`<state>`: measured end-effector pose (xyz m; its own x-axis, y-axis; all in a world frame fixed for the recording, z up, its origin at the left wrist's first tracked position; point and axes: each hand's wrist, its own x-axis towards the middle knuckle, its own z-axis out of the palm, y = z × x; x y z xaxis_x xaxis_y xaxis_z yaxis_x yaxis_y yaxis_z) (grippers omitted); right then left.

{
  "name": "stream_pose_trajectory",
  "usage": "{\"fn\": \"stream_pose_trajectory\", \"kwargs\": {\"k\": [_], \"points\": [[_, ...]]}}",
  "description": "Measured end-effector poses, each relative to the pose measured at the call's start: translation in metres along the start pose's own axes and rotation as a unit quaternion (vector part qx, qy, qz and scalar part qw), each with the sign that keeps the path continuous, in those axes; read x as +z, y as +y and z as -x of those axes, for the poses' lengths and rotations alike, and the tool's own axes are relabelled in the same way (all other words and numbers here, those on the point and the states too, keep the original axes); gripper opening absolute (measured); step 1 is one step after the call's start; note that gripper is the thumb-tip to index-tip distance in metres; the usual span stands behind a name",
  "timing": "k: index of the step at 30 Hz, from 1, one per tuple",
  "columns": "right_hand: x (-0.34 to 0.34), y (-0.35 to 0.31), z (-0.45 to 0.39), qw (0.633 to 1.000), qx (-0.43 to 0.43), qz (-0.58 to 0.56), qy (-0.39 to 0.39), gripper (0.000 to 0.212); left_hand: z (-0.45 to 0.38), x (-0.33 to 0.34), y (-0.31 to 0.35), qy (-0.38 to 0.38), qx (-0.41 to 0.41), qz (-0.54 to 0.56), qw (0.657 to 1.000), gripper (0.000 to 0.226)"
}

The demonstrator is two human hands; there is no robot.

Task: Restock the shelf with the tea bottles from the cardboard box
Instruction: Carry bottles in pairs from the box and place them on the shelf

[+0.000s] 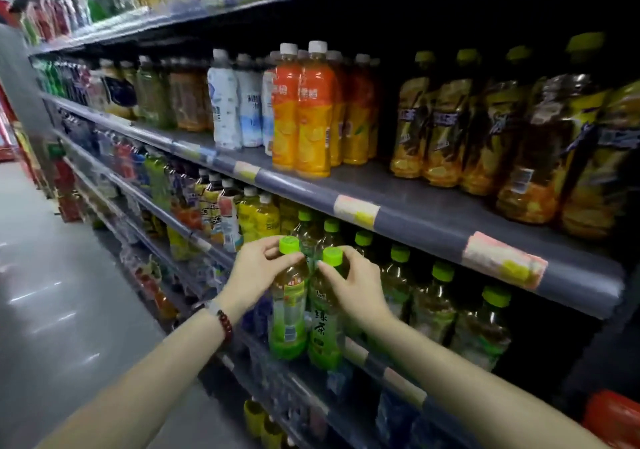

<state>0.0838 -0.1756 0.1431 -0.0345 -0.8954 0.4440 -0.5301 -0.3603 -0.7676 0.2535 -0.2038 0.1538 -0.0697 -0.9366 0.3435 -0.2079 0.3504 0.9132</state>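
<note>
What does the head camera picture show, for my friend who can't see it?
Two bare hands each hold a green tea bottle by its neck at a shop shelf: the left hand on the left bottle, the right hand on the right bottle. More green-capped bottles stand behind, and orange bottles above.

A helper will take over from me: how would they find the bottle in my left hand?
Find the shelf carrying orange-labelled bottles; look just beneath it, at the green-capped tea row. The left hand pinches the leftmost front green tea bottle, whose label shows its plain back, unlike its neighbour's large characters.
</note>
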Motion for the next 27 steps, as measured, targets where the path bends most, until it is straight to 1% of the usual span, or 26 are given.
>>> {"fn": "stream_pose_trajectory", "kwargs": {"k": [3,8,12,18,22,27], "points": [[0.019,-0.002,-0.009,0.999,0.012,0.017,0.038,0.018,-0.027,-0.013,-0.008,-0.029,0.011,0.010,0.999,0.020],[0.033,0.000,-0.019,0.996,0.031,0.051,0.064,0.028,-0.054,-0.017,-0.016,-0.051,0.022,0.028,0.998,0.018],[0.032,0.003,-0.022,0.993,0.031,0.073,0.087,0.027,-0.063,-0.013,-0.021,-0.064,0.015,0.044,0.997,0.018],[0.045,-0.001,-0.025,0.990,0.042,0.078,0.107,0.030,-0.078,-0.018,-0.033,-0.102,0.020,0.033,0.994,0.022],[0.059,-0.005,-0.032,0.985,0.060,0.078,0.144,0.027,-0.095,-0.025,-0.049,-0.123,0.028,0.024,0.992,0.031],[0.076,-0.005,-0.035,0.974,0.076,0.102,0.188,0.030,-0.111,-0.028,-0.066,-0.147,0.043,0.029,0.988,0.035]]}}
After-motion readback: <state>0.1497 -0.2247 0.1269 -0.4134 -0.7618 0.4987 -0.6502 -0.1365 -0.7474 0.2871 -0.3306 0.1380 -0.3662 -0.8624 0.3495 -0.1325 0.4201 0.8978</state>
